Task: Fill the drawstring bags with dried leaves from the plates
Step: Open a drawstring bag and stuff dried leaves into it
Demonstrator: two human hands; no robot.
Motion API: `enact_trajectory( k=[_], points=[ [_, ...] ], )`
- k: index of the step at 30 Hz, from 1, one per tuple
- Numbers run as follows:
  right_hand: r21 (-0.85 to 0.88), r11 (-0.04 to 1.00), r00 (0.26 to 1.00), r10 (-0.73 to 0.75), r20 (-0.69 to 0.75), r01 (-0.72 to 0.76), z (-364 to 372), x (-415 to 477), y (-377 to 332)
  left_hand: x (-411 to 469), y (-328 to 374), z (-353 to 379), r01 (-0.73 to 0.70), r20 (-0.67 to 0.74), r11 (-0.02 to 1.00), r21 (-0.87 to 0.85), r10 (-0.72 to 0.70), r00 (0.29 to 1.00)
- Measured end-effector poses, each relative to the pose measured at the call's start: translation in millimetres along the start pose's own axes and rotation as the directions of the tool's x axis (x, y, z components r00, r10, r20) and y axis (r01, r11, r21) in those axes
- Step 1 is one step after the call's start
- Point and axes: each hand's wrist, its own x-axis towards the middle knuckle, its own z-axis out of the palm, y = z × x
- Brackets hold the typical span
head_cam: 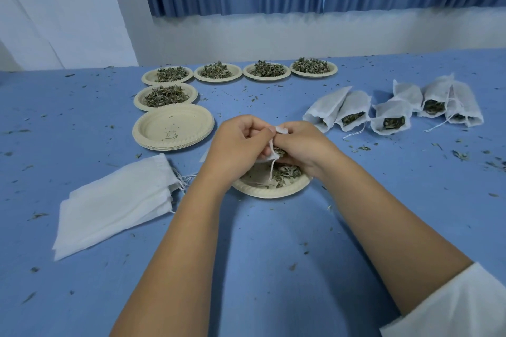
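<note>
Over a paper plate (256, 191) with some dried leaves (287, 174) left on it, both hands meet. My left hand (236, 142) grips the mouth of a small white drawstring bag (271, 154), whose string hangs down toward the plate. My right hand (302, 145) is closed on a pinch of leaves at the bag's opening. Most of the bag is hidden behind my fingers.
Several plates heaped with leaves (165, 96) stand at the back left and centre. A stack of empty plates (172, 127) sits left of my hands. Flat empty bags (117, 200) lie at the near left; several filled bags (390, 115) lie at the right. Leaf crumbs litter the blue table (273, 254).
</note>
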Motion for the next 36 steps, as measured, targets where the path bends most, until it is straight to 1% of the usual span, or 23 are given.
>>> enact_trajectory(
  k=[4,7,10,12,16,20,22,24,27,30,33,36],
  points=[
    [0.208,0.977,0.992,0.026,0.126,-0.052,-7.4,-5.6,-10.6,3.4,-2.7,-6.1,-0.003,-0.101,1.0,-0.022,0.001,0.995],
    [0.282,0.949,0.977,0.084,0.196,-0.139,-17.6,-9.8,-19.4,5.9,-4.3,-10.5,-0.016,-0.204,1.0,-0.021,0.012,0.979],
    [0.291,0.937,0.964,0.129,0.231,-0.195,-26.0,-13.5,-24.0,7.8,-5.6,-14.2,-0.022,-0.298,0.999,-0.045,0.007,0.954],
    [0.287,0.933,0.959,0.152,0.237,-0.219,-29.0,-14.6,-24.5,8.6,-6.3,-16.4,-0.022,-0.334,0.998,-0.063,-0.001,0.943],
    [0.285,0.93,0.946,0.15,0.287,-0.233,-27.9,-16.6,-24.8,9.1,-7.1,-17.2,-0.024,-0.345,0.998,-0.052,0.005,0.938],
    [0.303,0.938,0.95,0.07,0.303,-0.166,-28.3,-16.4,-25.1,9.5,-8.7,-15.3,-0.03,-0.336,0.999,-0.013,0.024,0.942],
    [0.305,0.944,0.957,0.031,0.288,-0.123,-27.6,-16.0,-24.8,9.9,-9.7,-14.5,-0.029,-0.32,1.0,0.0,0.027,0.947],
    [0.27,0.96,0.973,0.008,0.231,-0.072,-24.3,-16.2,-23.9,10.0,-10.0,-13.1,-0.024,-0.301,1.0,0.018,0.028,0.953],
    [0.095,0.995,0.992,-0.049,0.117,0.038,-16.8,-16.0,-19.4,9.5,-9.4,-11.4,-0.023,-0.269,0.999,0.025,0.029,0.963],
    [-0.037,0.991,0.99,-0.123,0.067,0.126,-9.9,-17.7,-16.0,7.7,-8.1,-10.8,-0.027,-0.237,0.999,0.029,0.033,0.971],
    [-0.062,0.978,0.98,-0.197,0.022,0.198,-3.3,-18.5,-13.5,5.9,-6.1,-10.1,-0.035,-0.207,0.999,0.024,0.039,0.978],
    [-0.105,0.965,0.965,-0.249,-0.087,0.239,1.9,-14.1,-9.0,4.2,-3.6,-8.8,-0.036,-0.177,0.999,0.022,0.039,0.983]
  ],
)
